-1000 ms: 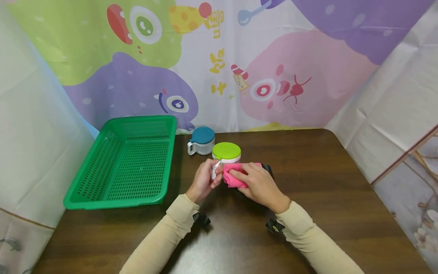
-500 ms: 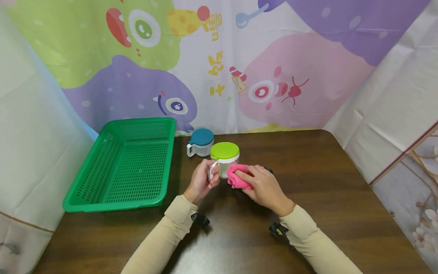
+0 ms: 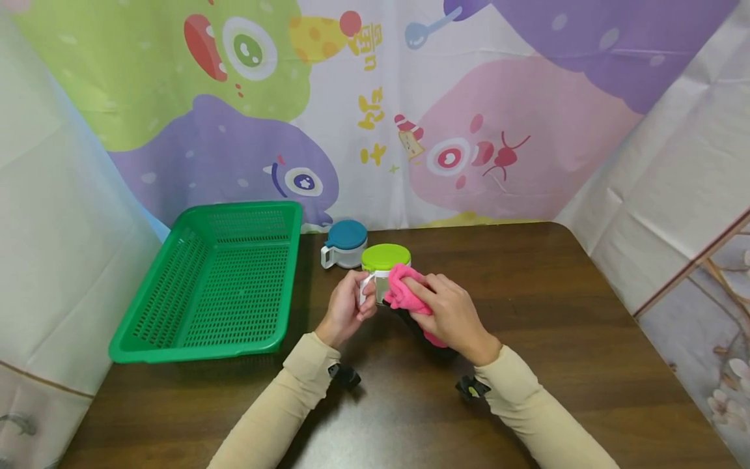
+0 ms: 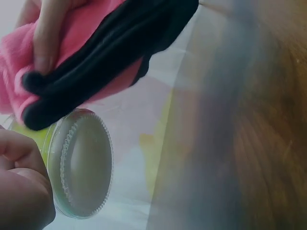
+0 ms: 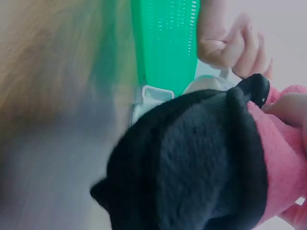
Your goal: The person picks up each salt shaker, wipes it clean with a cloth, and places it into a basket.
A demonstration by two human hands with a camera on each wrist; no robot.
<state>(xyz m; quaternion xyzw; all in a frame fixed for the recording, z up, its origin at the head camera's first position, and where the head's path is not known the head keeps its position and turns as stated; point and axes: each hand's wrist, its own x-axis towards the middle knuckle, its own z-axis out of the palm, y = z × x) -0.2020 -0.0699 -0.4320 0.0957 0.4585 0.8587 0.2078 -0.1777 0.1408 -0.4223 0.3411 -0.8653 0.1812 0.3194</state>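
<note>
A clear jar with a lime-green lid [image 3: 385, 256] is held by its white handle in my left hand [image 3: 347, 309], whose fingers curl round the handle. Its ridged glass base [image 4: 88, 165] faces the left wrist camera, off the table. My right hand [image 3: 451, 316] grips a bunched cloth [image 3: 404, 290], pink on one face and black on the other, at the right side of the jar. In the left wrist view the cloth's black folds [image 4: 96, 67] hang over the jar. The cloth's black side [image 5: 192, 158] covers much of the right wrist view.
A similar jar with a blue lid [image 3: 347, 234] stands behind and left of the held one. A green perforated basket [image 3: 199, 354] occupies the table's left side. A cartoon-printed curtain [image 3: 375, 195] hangs behind the brown wooden table [image 3: 562, 339].
My right hand has shifted the cloth up against the jar's side after drawing it slightly right, and a black fold now hangs lower. The left hand keeps hold of the handle, almost still.
</note>
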